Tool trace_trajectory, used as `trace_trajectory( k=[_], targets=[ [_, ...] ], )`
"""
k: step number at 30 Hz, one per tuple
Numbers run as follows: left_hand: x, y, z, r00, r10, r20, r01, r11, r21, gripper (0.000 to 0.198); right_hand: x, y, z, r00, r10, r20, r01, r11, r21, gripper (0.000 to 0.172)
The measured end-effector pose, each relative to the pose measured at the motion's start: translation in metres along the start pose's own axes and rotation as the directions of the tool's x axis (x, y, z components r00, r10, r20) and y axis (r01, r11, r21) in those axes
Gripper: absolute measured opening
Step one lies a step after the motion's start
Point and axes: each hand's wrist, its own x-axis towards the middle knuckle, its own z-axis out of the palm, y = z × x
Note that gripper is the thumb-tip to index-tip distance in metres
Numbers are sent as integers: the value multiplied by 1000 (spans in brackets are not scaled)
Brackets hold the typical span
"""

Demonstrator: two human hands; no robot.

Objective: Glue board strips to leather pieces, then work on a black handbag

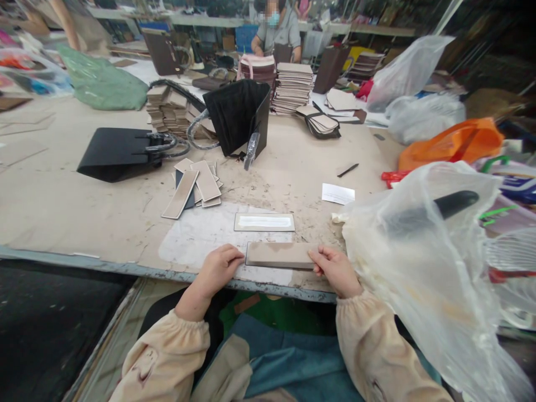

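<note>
A flat tan strip with a dark border (278, 254) lies near the table's front edge, its right end slightly raised. My right hand (335, 268) pinches that right end between thumb and fingers. At the strip's left end, my left hand (220, 269) has its fingers pressed together, the tips right beside the edge; whether they grip anything is hidden. Just beyond lies a similar dark-edged strip with a white band (264, 222) along its middle. Farther left, several loose tan strips (201, 184) are heaped across one another.
A black handbag (119, 153) lies left, and another bag (238, 117) stands open behind the heap. Stacked panels (293, 86) sit at the back, near a seated person (278, 36). A white slip (338, 194), a black pen-like tool (348, 170) and a large clear plastic bag (419, 251) are right.
</note>
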Motion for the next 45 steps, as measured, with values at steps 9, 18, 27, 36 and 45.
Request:
trace_trajectory(
  k=[9, 18, 27, 36, 45],
  targets=[
    [0, 3, -2, 1000, 0, 0, 0, 1000, 8, 14, 2, -7, 9, 1000, 29, 6, -29, 999, -22, 32],
    [-2, 0, 0, 1000, 22, 9, -22, 1000, 13, 18, 1, -10, 11, 998, 57, -34, -59, 995, -79, 31],
    [-1, 0, -1, 994, 99, 53, -105, 987, 124, 27, 0, -11, 11, 996, 72, -46, -77, 991, -106, 28],
    [-2, -1, 1, 989, 127, 81, -142, 967, 214, 32, 0, -11, 11, 996, 44, -72, -56, 985, -166, 27],
    [-3, -2, 3, 987, 142, 79, -157, 955, 251, 30, -2, -6, 1, 994, -92, -64, 62, 925, -374, 33]
  ],
)
